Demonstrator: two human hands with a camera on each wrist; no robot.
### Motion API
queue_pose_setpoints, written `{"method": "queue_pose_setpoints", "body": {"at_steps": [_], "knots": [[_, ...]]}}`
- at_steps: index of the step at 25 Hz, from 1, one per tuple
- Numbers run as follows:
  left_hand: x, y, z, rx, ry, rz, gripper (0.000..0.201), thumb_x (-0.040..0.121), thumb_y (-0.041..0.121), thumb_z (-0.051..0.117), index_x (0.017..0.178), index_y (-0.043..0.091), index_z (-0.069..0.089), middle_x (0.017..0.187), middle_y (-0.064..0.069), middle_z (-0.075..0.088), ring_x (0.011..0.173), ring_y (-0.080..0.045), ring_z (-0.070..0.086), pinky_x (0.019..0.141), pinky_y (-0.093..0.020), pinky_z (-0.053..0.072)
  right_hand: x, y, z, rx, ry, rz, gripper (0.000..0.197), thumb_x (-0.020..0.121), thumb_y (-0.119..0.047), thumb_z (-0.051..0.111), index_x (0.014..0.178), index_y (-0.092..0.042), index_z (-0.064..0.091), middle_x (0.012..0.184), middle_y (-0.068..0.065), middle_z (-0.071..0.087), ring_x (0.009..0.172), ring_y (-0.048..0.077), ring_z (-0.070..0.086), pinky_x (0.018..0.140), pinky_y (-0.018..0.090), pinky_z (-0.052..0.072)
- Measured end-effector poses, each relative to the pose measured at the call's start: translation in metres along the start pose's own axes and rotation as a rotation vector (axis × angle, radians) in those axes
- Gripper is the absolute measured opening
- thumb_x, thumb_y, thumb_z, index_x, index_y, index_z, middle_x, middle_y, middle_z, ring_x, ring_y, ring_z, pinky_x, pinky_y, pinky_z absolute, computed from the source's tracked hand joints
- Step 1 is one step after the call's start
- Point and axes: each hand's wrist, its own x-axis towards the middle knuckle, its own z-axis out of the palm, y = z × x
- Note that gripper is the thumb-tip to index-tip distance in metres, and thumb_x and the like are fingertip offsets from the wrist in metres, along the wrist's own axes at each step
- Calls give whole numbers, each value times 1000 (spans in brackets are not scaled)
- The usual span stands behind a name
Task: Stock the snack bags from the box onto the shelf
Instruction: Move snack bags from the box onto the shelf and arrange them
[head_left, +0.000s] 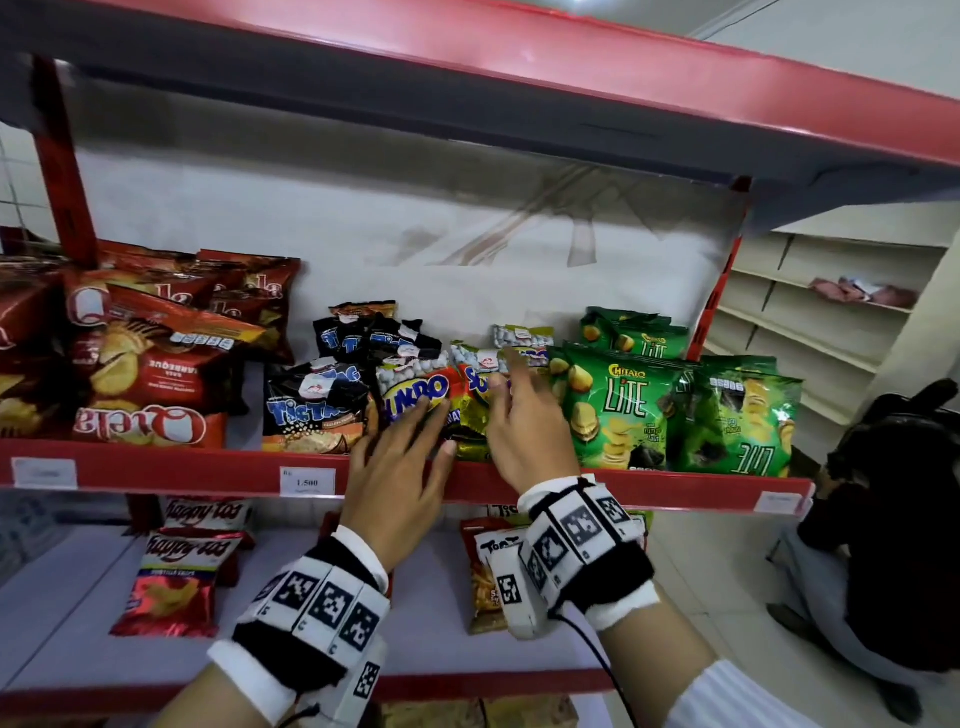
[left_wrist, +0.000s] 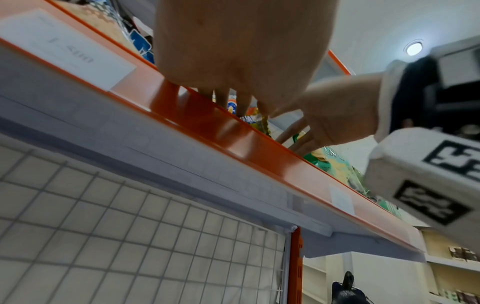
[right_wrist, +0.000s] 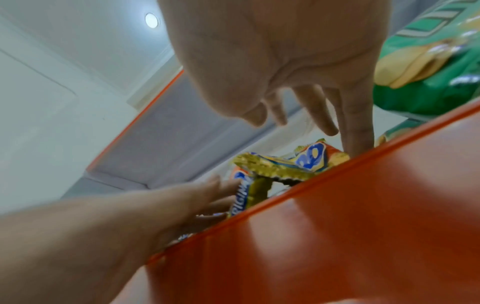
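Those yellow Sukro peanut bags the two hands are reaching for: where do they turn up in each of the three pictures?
Head view: Sukro bags stand mid-shelf, between the black Tic Tac bags and green Lite bags.
Left wrist view: only a sliver above the shelf lip, beyond the fingertips.
Right wrist view: crinkled gold bag edges at centre, just over the lip.
Shared landmark: the red shelf lip.

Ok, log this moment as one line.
stage: arranging Sukro bags on shelf | left hand: open, touching bags | right hand: open, on bags
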Motion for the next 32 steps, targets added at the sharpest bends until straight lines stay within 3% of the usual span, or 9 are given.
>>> {"method": "queue_pose_setpoints", "body": {"at_steps": [2,5,9,13,18,21,24,27,32], "knots": [[3,1,3,101,-48,12,51,99,47,19,149,38,14,158,15,14,144,0,10,112,-34,3,-3,4,6,-62,-109,7,48,99,-46,30,144,-28,32,153,13,25,135,38,30,106,45,33],[12,9,4,183,-94,41,49,101,42,22,149,35,17,158,14,12,145,0,9,113,-35,0,6,10,14,-107,-177,82,51,100,-43,33,146,-24,29,158,15,8,141,39,18,111,46,27],[24,13,-1,149,-148,63,48,101,39,26,148,33,25,158,11,17,144,-3,15,112,-32,19,19,17,21,-111,-249,128,53,100,-44,28,149,-25,22,158,14,6,145,36,10,113,50,24],[20,9,-10,-1,-173,65,47,99,37,38,145,27,35,156,9,25,142,-8,26,111,-30,25,14,19,22,-84,-239,117,55,100,-47,27,150,-30,12,159,13,2,146,35,3,115,49,16],[10,-1,-22,-208,-82,102,37,95,24,51,131,19,55,140,3,49,129,-16,44,108,-30,32,-7,10,14,-7,-21,21,53,100,-37,35,149,-26,21,157,11,19,145,30,15,114,41,22],[-4,-7,-27,-247,-3,145,28,94,24,55,120,16,61,119,-3,60,115,-20,49,100,-31,33,-27,1,11,44,188,-86,42,94,-16,49,136,-13,45,130,12,50,124,27,41,100,28,31],[-15,-9,-30,-268,115,172,17,90,21,61,104,13,67,97,-6,59,98,-24,50,87,-37,40,-49,-5,13,136,299,-138,32,89,-7,53,120,-12,57,105,8,56,104,24,49,91,26,36],[-43,-18,-19,-247,170,168,10,88,17,64,93,10,69,88,-8,59,90,-29,52,81,-43,42,-90,2,28,214,298,-165,28,86,-3,54,113,-8,61,95,11,58,93,25,53,83,31,41],[-90,-41,16,-227,68,35,10,89,14,63,92,7,69,88,-12,60,92,-33,54,82,-45,44,-137,37,65,260,132,-75,30,85,-2,53,114,-9,59,94,9,58,93,24,53,83,32,42]]}}
